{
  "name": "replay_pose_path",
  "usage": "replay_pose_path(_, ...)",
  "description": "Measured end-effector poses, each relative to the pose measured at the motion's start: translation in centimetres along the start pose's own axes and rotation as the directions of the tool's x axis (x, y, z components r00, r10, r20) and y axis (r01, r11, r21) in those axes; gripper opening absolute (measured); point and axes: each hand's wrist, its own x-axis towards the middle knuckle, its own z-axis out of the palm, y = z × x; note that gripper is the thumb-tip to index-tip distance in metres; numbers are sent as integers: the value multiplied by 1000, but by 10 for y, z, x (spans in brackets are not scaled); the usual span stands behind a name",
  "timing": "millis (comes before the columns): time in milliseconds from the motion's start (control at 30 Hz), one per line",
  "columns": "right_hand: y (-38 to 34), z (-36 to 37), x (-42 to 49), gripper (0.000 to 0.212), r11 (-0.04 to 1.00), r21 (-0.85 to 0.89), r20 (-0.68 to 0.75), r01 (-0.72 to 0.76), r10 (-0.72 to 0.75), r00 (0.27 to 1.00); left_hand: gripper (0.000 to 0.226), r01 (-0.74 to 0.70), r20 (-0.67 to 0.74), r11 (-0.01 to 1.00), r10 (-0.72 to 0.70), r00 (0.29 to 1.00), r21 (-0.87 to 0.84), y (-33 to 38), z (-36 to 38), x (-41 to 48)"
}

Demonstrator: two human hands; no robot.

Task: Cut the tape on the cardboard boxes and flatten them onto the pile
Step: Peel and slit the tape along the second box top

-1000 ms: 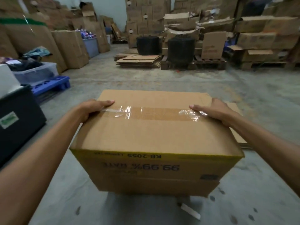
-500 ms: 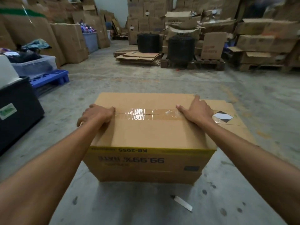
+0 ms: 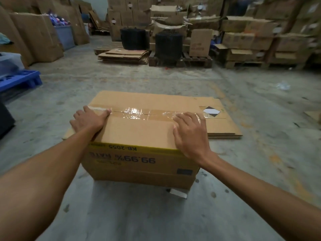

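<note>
1. The cardboard box [image 3: 139,136] sits on the concrete floor [image 3: 156,214] mid-frame, printed side facing the camera. There's a flat cardboard pile [image 3: 224,122] just behind it and to the right. The box might overlap the pile a bit, can't say for sure.
2. Left hand [image 3: 88,119] lies flat on the box top at its left edge. Fingers are straight, tips right on the end of the tape, not gripping anything.
3. Right hand [image 3: 189,134] is palm-down near the right edge, fingers spread and relaxed, tips touching the crinkly right end of the tape. Empty too.
4. The bit that matters: the tape strip [image 3: 137,112] runs left to right across the frame along the top seam, so its long axis goes hand to hand. Each hand is about equally near its own end.
5. No cutter in sight. A thin dark line shows along the seam, but I can't tell if that's a cut. My guess is the next move means working along that line from one end.
</note>
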Motion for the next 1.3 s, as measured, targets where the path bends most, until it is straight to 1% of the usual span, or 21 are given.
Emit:
replay_pose_path(67,-14,-6,-27,29,980,26,-168,196,-189,968,104,16,-24,1000,-16,1000,10,2,2,2)
replay_pose_path(100,-19,-4,-43,24,959,37,-194,280,-268,944,104,23,-30,1000,-23,999,14,2,3,4)
replay_pose_path(133,-24,0,-62,19,931,48,-170,363,-350,921,104,30,-32,999,-30,999,17,2,5,5)
replay_pose_path(167,-27,6,-80,15,897,67,-97,438,-431,897,105,36,-38,999,-35,999,17,3,5,5)
replay_pose_path(233,-22,25,-118,13,842,108,169,529,-539,825,104,49,-45,999,-48,998,13,4,3,6)
replay_pose_path(267,-18,35,-133,16,845,117,328,522,-529,783,103,60,-45,998,-59,997,9,4,2,6)
replay_pose_path(300,-12,46,-147,22,878,115,475,465,-460,751,103,72,-45,997,-71,996,7,3,1,6)
replay_pose_path(367,1,66,-165,35,966,66,666,251,-230,710,101,73,-53,997,-73,996,9,2,1,5)
replay_pose_path(433,8,87,-177,38,993,-4,760,120,-75,646,99,70,-70,997,-70,995,9,4,3,5)
replay_pose_path(533,8,111,-184,42,999,-53,832,-12,51,552,98,80,-73,997,-78,994,20,5,4,6)
replay_pose_path(567,6,118,-186,46,997,-68,829,-28,72,554,98,77,-76,997,-74,994,29,5,4,6)
replay_pose_path(633,2,135,-192,49,994,-90,791,-55,105,602,98,71,-75,996,-68,995,44,5,4,8)
replay_pose_path(700,-4,141,-193,42,989,-115,745,-92,147,650,98,74,-74,996,-69,995,54,4,4,8)
replay_pose_path(767,-9,140,-189,34,987,-117,732,-112,162,662,98,75,-73,996,-71,995,54,4,5,9)
replay_pose_path(900,-14,136,-177,35,977,-61,776,-205,176,605,98,47,-41,997,-45,998,56,0,4,12)
replay_pose_path(1000,-17,129,-171,34,937,52,800,-346,168,576,92,7,12,999,-7,1000,43,-6,0,15)
replay_pose_path(1067,-24,117,-163,35,960,102,808,-260,73,585,92,-32,29,999,32,999,24,-9,-1,15)
replay_pose_path(1133,-37,94,-155,35,981,162,770,-109,-57,636,94,-84,55,996,82,995,20,-15,-3,13)
replay_pose_path(1167,-46,77,-147,31,977,208,731,-56,-117,672,95,-114,60,993,113,992,21,-19,-3,13)
replay_pose_path(1233,-64,40,-126,20,944,330,590,-3,-203,781,98,-156,38,988,155,987,9,-23,-5,11)
replay_pose_path(1300,-86,-2,-93,18,904,427,412,30,-224,883,100,-146,-1,989,146,989,-33,-25,-6,8)
